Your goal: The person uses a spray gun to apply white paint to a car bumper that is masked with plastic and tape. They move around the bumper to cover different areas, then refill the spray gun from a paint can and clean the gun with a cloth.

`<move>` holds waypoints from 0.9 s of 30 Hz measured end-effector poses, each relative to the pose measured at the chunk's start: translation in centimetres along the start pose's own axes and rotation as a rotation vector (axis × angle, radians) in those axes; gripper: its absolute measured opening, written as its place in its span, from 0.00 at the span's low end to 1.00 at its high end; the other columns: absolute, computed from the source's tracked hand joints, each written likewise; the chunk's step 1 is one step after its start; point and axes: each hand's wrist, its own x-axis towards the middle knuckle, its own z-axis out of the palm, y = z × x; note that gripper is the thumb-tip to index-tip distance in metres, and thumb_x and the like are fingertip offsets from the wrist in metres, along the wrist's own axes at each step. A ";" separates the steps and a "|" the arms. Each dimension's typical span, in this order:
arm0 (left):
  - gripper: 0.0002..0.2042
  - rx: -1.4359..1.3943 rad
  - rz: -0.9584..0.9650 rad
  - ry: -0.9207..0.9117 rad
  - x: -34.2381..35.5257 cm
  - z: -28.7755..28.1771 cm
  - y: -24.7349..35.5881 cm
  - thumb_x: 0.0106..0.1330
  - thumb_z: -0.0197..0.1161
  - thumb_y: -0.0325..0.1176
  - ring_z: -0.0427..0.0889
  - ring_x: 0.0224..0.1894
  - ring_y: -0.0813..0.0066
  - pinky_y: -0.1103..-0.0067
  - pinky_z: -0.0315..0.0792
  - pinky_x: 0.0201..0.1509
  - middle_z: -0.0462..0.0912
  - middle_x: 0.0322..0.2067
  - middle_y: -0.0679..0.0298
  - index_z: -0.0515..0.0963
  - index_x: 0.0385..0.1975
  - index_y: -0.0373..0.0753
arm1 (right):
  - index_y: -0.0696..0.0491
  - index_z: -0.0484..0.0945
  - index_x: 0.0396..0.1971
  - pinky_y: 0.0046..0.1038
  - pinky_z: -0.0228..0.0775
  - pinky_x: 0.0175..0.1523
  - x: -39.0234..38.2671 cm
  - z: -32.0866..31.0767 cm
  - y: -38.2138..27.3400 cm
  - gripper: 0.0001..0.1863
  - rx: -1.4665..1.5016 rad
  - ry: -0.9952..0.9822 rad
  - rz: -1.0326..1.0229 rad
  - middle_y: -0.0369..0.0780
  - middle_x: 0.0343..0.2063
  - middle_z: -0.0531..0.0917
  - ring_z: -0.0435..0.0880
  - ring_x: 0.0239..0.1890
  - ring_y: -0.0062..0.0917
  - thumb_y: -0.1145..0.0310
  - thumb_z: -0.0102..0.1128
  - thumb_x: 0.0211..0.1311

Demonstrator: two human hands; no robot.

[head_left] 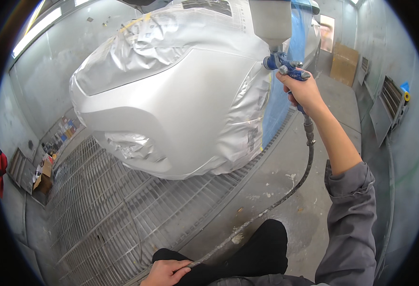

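Note:
My right hand point(298, 88) grips a blue spray gun point(286, 66) with a pale cup point(271, 19) on top, held up beside a car bumper point(171, 114) coated light silver. A dark air hose point(300, 186) hangs from the gun's handle and curves down to my left hand point(169, 271), whose fingers are wrapped round it low over my black-clad leg. Crinkled masking paper point(243, 119) and blue plastic sheeting point(274, 124) cover the car around the bumper.
A metal floor grate point(95, 200) lies below the bumper. Cardboard point(343, 62) leans by the right wall, near wall vents point(386, 105). An open box point(42, 178) and small containers point(64, 133) sit along the left wall.

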 end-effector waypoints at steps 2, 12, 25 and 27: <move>0.13 -0.036 -0.006 -0.053 -0.9 -1.1 0.2 0.69 0.65 0.36 0.88 0.40 0.48 0.63 0.80 0.45 0.89 0.39 0.49 0.87 0.51 0.42 | 0.52 0.80 0.33 0.24 0.61 0.19 -1.6 0.9 -1.2 0.16 0.011 -0.035 -0.007 0.32 0.21 0.77 0.71 0.15 0.15 0.55 0.75 0.62; 0.11 0.013 0.115 -0.136 -6.0 -4.0 -4.0 0.68 0.66 0.35 0.87 0.38 0.47 0.62 0.80 0.42 0.89 0.37 0.51 0.87 0.46 0.40 | 0.53 0.81 0.34 0.21 0.60 0.20 -12.0 7.8 -8.5 0.14 0.057 -0.147 -0.064 0.32 0.21 0.77 0.70 0.16 0.13 0.59 0.74 0.64; 0.11 -0.002 0.123 -0.213 -7.5 -4.1 -5.2 0.69 0.66 0.38 0.87 0.37 0.47 0.63 0.80 0.41 0.89 0.36 0.51 0.87 0.44 0.40 | 0.51 0.78 0.26 0.21 0.60 0.18 -16.7 14.3 -8.8 0.16 0.329 -0.619 -0.062 0.31 0.18 0.76 0.72 0.14 0.14 0.59 0.74 0.66; 0.11 -0.006 0.120 -0.200 -7.3 -3.3 -5.4 0.70 0.65 0.38 0.87 0.38 0.47 0.63 0.80 0.42 0.88 0.37 0.51 0.87 0.45 0.40 | 0.51 0.78 0.27 0.22 0.59 0.18 -15.7 13.8 -5.7 0.15 0.322 -0.522 -0.036 0.31 0.18 0.76 0.71 0.14 0.14 0.59 0.74 0.66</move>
